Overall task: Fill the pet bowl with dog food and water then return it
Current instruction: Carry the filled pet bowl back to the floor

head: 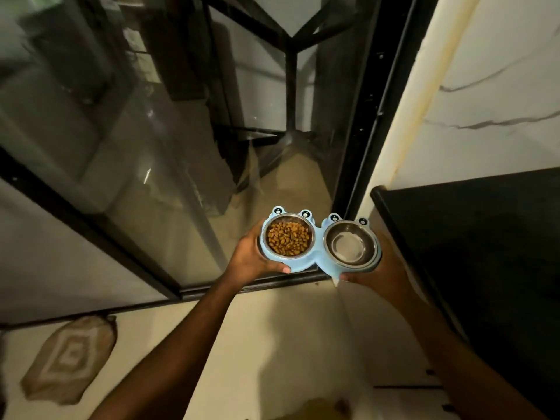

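Note:
I hold a light blue double pet bowl (316,258) with frog eyes on its far edge, level in the air above the floor. Its left steel dish holds brown dog food (288,238). The right steel dish (348,245) holds clear water. My left hand (253,259) grips the left end of the bowl, thumb on its near rim. At the right end, my right hand (380,272) grips from below and the side. A little water drips from the near edge by my right thumb.
A glass sliding door with a black frame (360,137) stands just ahead, its track (242,287) on the floor below the bowl. A dark counter (472,225) juts out at the right. A small woven mat (69,359) lies on the floor at lower left.

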`<state>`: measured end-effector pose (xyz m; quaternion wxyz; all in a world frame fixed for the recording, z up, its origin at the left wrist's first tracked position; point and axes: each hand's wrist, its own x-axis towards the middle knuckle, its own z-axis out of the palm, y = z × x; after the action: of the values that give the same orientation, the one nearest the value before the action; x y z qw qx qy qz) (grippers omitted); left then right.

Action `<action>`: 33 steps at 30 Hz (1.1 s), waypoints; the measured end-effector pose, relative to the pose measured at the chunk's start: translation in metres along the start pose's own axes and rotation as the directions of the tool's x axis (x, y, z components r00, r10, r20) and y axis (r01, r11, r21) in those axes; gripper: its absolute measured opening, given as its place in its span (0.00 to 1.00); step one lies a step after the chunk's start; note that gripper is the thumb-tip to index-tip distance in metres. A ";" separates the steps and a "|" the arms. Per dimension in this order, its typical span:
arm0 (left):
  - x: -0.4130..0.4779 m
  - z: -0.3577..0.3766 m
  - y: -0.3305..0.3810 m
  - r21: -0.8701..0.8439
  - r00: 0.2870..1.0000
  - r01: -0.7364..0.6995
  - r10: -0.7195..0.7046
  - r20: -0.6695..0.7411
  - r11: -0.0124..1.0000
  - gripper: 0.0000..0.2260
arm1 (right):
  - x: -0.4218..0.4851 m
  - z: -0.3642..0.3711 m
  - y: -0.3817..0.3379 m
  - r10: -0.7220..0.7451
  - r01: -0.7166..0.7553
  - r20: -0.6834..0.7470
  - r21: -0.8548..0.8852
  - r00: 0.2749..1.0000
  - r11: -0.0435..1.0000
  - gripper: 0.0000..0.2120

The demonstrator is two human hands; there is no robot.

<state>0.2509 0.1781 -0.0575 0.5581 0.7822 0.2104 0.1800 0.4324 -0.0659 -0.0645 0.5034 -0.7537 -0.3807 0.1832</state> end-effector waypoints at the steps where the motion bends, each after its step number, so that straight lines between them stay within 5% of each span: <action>1: -0.007 -0.010 -0.003 0.014 1.000 0.002 -0.002 -0.012 1.000 0.44 | 0.002 0.008 -0.001 0.005 -0.005 0.023 -0.004 1.000 1.000 0.44; 17: -0.110 -0.111 -0.063 -0.008 0.987 0.104 -0.104 -0.125 0.995 0.45 | -0.024 0.139 -0.031 0.030 -0.032 0.079 0.021 0.996 0.999 0.51; 33: -0.119 -0.080 -0.129 -0.058 0.950 0.225 -0.232 -0.210 0.973 0.45 | 0.000 0.167 0.038 0.043 -0.035 0.218 -0.039 0.975 0.999 0.50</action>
<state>0.0923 0.2165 -0.1605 0.5622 0.7190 0.3556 0.2013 0.3370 0.0303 -0.1697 0.4417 -0.7449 -0.4220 0.2682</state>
